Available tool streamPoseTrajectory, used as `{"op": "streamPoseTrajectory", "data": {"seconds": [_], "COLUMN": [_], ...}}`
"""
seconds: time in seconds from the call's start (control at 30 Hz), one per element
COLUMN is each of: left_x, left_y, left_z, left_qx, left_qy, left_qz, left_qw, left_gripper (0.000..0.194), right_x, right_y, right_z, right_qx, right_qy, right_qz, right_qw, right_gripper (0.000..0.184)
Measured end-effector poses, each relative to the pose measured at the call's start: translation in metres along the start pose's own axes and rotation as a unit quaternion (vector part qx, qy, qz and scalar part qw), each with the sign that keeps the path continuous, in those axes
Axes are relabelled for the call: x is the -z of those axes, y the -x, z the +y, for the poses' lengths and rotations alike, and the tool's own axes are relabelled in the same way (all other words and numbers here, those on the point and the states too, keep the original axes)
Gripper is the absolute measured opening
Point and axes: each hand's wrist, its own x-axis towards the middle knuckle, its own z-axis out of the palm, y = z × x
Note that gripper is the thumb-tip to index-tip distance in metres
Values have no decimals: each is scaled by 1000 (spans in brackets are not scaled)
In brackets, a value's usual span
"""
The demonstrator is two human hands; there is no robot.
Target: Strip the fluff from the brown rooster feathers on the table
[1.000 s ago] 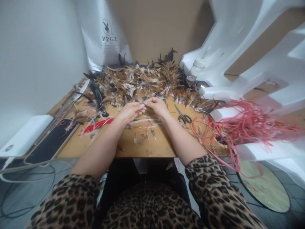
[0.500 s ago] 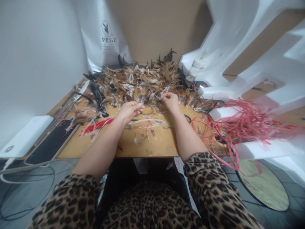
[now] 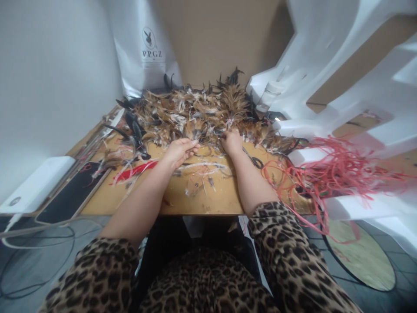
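Note:
My left hand [image 3: 182, 152] is closed in a pinch at the front of the feather pile. A small fan of brown feathers [image 3: 194, 129] rises from its fingertips. To the right, my right hand [image 3: 232, 141] is at the pile's near edge, its fingers curled down among the feathers. Its fingertips are partly hidden, and what they pinch cannot be made out. The pile of brown, cream and black feathers [image 3: 176, 106] spreads across the back of the wooden table [image 3: 208, 202]. Black scissors handles [image 3: 257, 162] lie to the right of my right wrist.
A tangle of pink-red strips [image 3: 345, 174] hangs over the right edge. On the left are a white power bank [image 3: 39, 184], a dark phone [image 3: 73, 191] and a red strip [image 3: 135, 171]. Feather scraps [image 3: 194, 187] lie in front. A clear jar [image 3: 269, 95] stands behind, right.
My right hand has turned over and its fingers now point down into the feathers, with the wrist slightly left, uncovering more of the scissors. My left hand keeps its pinch. The view has shifted slightly.

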Motion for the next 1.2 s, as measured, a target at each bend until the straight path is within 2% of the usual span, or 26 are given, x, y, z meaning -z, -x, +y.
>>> {"op": "streamPoseTrajectory", "data": {"seconds": [0.1, 0.27, 0.33, 0.53, 0.67, 0.73, 0.87, 0.93, 1.0, 1.1, 1.2], "left_x": [2, 4, 5, 6, 6, 6, 5, 5, 5, 5, 4], "left_y": [-1, -3, -4, -4, -5, -4, -3, -3, -3, -3, -2], "left_z": [-1, 0, -1, -2, -2, -1, -1, -1, -1, -1, 0], "left_qx": [0, 4, 4, 7, 7, 8, 10, 11, 9, -6, -35], "left_qy": [10, 35, 39, 34, 36, 37, 46, 48, 45, 28, 1], "left_qz": [-3, -10, -14, -14, -15, -19, -25, -23, -21, -20, -11], "left_qw": [1000, 999, 999, 999, 999, 999, 999, 999, 999, 999, 999], "left_gripper": [13, 12, 11, 12, 12, 12, 11, 10, 10, 12, 13], "right_x": [0, 1, 3, 7, 11, 13, 20, 24, 29, 37, 43], "right_y": [-2, -8, -8, -1, 0, 0, 0, 1, 4, 9, 15], "right_z": [4, 17, 20, 12, 6, 7, 13, 13, 9, -2, -13], "right_qx": [2, -19, -19, 34, -1, -16, -27, -6, 7, 11, 33], "right_qy": [-23, -141, -149, -9, 63, 53, -92, -193, -293, -396, -412], "right_qz": [10, 30, 25, -18, -33, -33, -42, -48, -61, -123, -197], "right_qw": [1000, 989, 988, 999, 997, 998, 994, 980, 954, 910, 889], "right_gripper": [25, 28, 28, 28, 26, 25, 22, 22, 21, 22, 21]}}
